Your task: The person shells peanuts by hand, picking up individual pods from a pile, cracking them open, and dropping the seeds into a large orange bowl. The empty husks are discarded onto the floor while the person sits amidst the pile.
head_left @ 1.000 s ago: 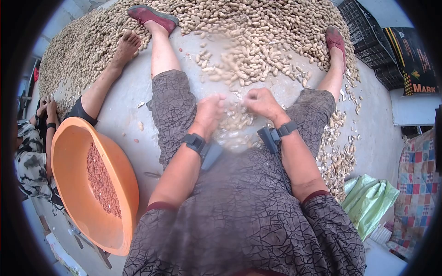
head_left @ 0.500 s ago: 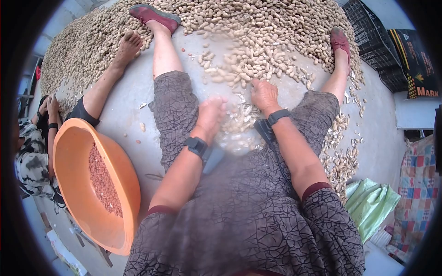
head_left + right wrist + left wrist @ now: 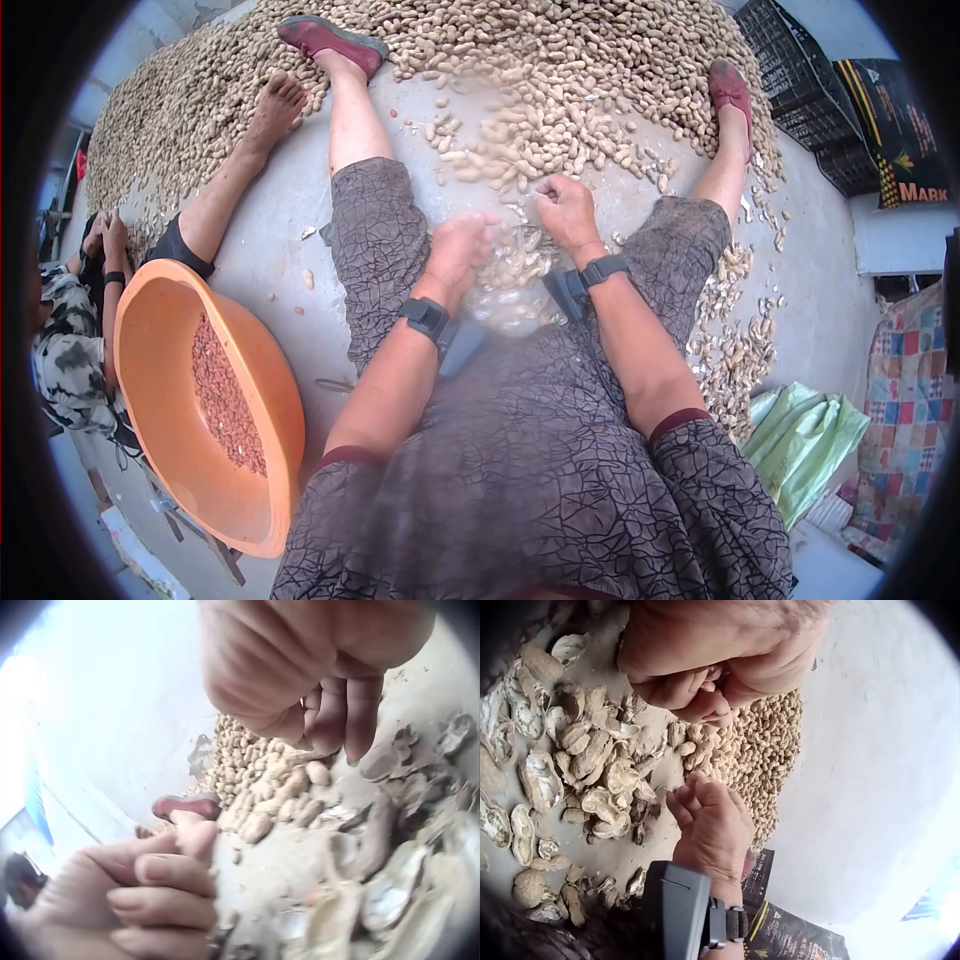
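Floor [image 3: 270, 225] | peanuts [image 3: 590, 110] beyond hands [image 3: 567, 213] | shells [image 3: 515, 278] between | left hand [image 3: 720, 652] grips kernels [image 3: 711, 679]

Pale glare washes both wrist views; blur softens my left grip [image 3: 462, 252] in the head view, dark-rimmed and curved.

Your left hand [image 3: 462, 255]: fingertips blurred, head view
Kernels [image 3: 711, 679]: partly hidden by your left fingers; you can't count them
Your right hand [image 3: 567, 210]: cut off along the right wrist view's top; grip unclear
Shells [image 3: 515, 290]: smeared, head view's centre
Peanut pile [image 3: 590, 60]: top cut off
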`<state>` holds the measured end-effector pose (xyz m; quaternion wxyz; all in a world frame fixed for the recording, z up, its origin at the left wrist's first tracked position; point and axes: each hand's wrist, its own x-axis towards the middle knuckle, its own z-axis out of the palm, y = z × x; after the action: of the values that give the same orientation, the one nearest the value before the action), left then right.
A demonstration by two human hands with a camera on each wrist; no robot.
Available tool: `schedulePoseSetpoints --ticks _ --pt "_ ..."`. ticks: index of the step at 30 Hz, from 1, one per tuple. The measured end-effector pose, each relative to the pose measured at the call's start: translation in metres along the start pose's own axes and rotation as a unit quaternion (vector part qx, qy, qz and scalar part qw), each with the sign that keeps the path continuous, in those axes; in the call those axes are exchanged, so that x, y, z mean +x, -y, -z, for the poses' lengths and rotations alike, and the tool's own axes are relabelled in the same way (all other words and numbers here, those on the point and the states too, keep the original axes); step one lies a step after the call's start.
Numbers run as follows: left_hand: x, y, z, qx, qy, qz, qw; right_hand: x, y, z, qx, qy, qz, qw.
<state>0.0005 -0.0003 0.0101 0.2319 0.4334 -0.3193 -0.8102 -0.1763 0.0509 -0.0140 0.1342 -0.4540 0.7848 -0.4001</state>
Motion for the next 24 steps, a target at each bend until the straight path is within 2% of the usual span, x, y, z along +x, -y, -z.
schedulePoseSetpoints --ticks 2,7,9,13,15,16,18,22,24 --pt "0.002 0.001 0.001 0.011 0.034 -0.01 0.999 -0.009 0.023 0.004 0.168 0.028 0.003 0.985" --pt "-0.002 -0.001 -0.003 0.002 0.058 -0.03 0.998 -0.026 0.057 0.015 0.125 0.057 0.086 0.987" --pt "-0.003 -0.001 -0.003 -0.006 0.063 -0.04 0.997 -0.029 0.062 0.016 0.093 0.031 0.177 0.979" --pt "-0.007 -0.002 -0.002 -0.028 0.086 -0.063 0.994 -0.031 0.066 0.019 0.081 0.03 0.198 0.976" --pt "-0.007 -0.006 -0.004 -0.016 0.096 -0.077 0.992 -0.032 0.07 0.025 0.175 0.111 0.071 0.976" --pt "-0.009 -0.007 -0.006 -0.003 0.091 -0.073 0.993 -0.03 0.066 0.023 0.176 0.109 0.073 0.976" --pt "-0.012 -0.009 -0.008 0.011 0.086 -0.068 0.994 -0.026 0.058 0.019 0.334 0.132 -0.046 0.932" --pt "-0.01 -0.006 -0.007 0.052 0.114 -0.062 0.99 -0.022 0.06 0.036 0.334 0.17 -0.111 0.92" --pt "-0.008 -0.002 -0.004 0.074 0.118 -0.064 0.988 -0.021 0.058 0.042 0.32 0.231 -0.131 0.91"
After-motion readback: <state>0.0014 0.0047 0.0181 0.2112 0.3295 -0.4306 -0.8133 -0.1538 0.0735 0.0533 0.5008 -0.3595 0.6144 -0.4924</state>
